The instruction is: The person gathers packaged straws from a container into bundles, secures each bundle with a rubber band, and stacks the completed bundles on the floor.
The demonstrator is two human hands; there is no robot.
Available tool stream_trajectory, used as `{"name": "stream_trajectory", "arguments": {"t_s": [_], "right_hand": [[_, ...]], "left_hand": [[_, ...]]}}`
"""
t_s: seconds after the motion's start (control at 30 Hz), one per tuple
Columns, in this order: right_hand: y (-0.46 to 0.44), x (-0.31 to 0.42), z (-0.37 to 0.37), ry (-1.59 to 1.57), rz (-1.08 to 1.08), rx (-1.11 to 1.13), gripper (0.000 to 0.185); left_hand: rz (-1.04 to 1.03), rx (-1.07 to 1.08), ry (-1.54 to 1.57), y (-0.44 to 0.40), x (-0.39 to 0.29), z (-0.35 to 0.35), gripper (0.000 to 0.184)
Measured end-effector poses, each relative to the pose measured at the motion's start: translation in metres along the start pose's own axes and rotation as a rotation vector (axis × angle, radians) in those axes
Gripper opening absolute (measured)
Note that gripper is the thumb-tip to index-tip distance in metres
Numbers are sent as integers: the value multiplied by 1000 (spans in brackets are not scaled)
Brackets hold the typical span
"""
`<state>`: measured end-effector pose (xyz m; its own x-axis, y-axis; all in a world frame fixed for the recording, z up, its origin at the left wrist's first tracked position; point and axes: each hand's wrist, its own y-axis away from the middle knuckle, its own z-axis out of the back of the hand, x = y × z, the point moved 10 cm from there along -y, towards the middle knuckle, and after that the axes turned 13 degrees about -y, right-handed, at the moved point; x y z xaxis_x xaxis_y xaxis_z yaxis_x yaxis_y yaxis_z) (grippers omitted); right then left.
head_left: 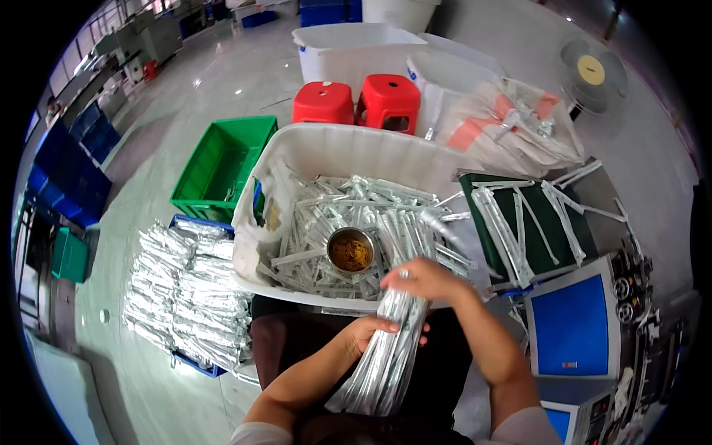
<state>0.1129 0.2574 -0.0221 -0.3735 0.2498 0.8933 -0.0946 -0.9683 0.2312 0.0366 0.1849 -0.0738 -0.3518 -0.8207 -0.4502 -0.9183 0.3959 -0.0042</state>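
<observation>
A thick bundle of long, thin packets in shiny clear wrapping (pixel 382 367) stands slanted over my lap. My left hand (pixel 366 334) is wrapped round its middle, thumb across the front. Higher up, my right hand (pixel 421 282), with a ring on a finger, curls over the same bundle; some of its fingertips are hidden or blurred. Just beyond lies a white tub (pixel 334 142) full of loose packets (pixel 304 222). A metal bowl (pixel 331 256) of thin yellow-brown loops, which look like rubber bands, rests on those packets.
Stacked bundles (pixel 185 297) fill a blue crate at left, beside a green crate (pixel 215 167). Packets lie on a green conveyor belt (pixel 486 222) at right, above a blue-panelled machine (pixel 571 326). Red stools (pixel 322 100), a woven sack (pixel 512 133) and a fan (pixel 592 70) stand behind.
</observation>
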Motion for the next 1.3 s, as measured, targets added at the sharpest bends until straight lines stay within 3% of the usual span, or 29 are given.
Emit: {"name": "stream_trajectory", "arguments": {"t_s": [0.1, 0.17, 0.2, 0.27, 0.3, 0.33, 0.37, 0.47, 0.53, 0.6, 0.67, 0.77, 0.8, 0.83, 0.87, 0.9, 1.0, 1.03, 1.07, 1.13, 1.17, 1.23, 1.27, 1.3], "right_hand": [[8, -19, -18, 10, -212, -86, 20], [7, -9, -11, -69, -19, -201, 23], [7, -9, -12, -83, -34, -206, 23], [8, 28, 3, -215, 228, -318, 28], [14, 30, 16, -354, 481, -481, 41], [22, 37, 29, -414, 474, -547, 59], [25, 27, 29, -768, 512, -522, 80], [22, -22, -101, -888, 167, 23, 102], [40, -1, -186, -1442, -159, 324, 66], [45, 2, -206, -1468, -239, 347, 47], [45, -3, -211, -1441, -261, 330, 44], [45, -15, -216, -1365, -339, 350, 44], [46, -22, -218, -1327, -405, 387, 46], [34, -31, -192, -967, -224, 248, 49], [25, -38, -163, -804, -176, 193, 46], [14, -57, -120, -770, -202, 58, 43], [-7, -156, 55, -771, -345, -727, 34], [-7, -195, 105, -769, -381, -956, 45], [-9, -219, 151, -537, -346, -1139, 49], [-22, -307, 216, -403, 33, -1447, 46], [-34, -297, 227, -397, 35, -1436, 46], [-49, -313, 218, -620, -416, -1397, 39], [-58, -302, 220, -620, -424, -1392, 39], [-87, -273, 226, -399, -322, -1167, 32]], "left_hand": [[11, -92, 12, 5, 14, 17, 68], [63, -216, -99, 6, 6, 13, 58], [103, -285, -189, 9, 3, 14, 54], [94, -387, -283, 12, -7, 17, 47], [75, -453, -274, 18, -16, 16, 46], [-15, -446, -320, 21, -26, 17, 46], [-100, -432, -288, 29, -38, 16, 44], [-323, -452, -206, 65, -73, 18, 44], [-365, -525, -202, 80, -80, 26, 49], [-383, -538, -226, 91, -79, 24, 53], [-344, -541, -74, 96, -73, 27, 83], [-287, -329, 92, 87, -48, 38, 93], [-245, -390, 120, 89, -35, 56, 82], [-237, -433, 58, 93, -32, 65, 72], [-226, -477, -4, 95, -33, 73, 62], [-259, -470, -12, 92, -39, 74, 42], [-349, -392, 192, 95, -34, 95, 37], [-377, -349, 237, 95, -33, 103, 37], [-393, -353, 278, 95, -33, 109, 37], [-404, -312, 286, 93, -36, 114, 36], [-409, -290, 282, 91, -39, 113, 36], [-405, -343, 281, 92, -43, 113, 34], [-396, -367, 267, 93, -46, 113, 34], [-392, -373, 275, 93, -49, 112, 34]]}}
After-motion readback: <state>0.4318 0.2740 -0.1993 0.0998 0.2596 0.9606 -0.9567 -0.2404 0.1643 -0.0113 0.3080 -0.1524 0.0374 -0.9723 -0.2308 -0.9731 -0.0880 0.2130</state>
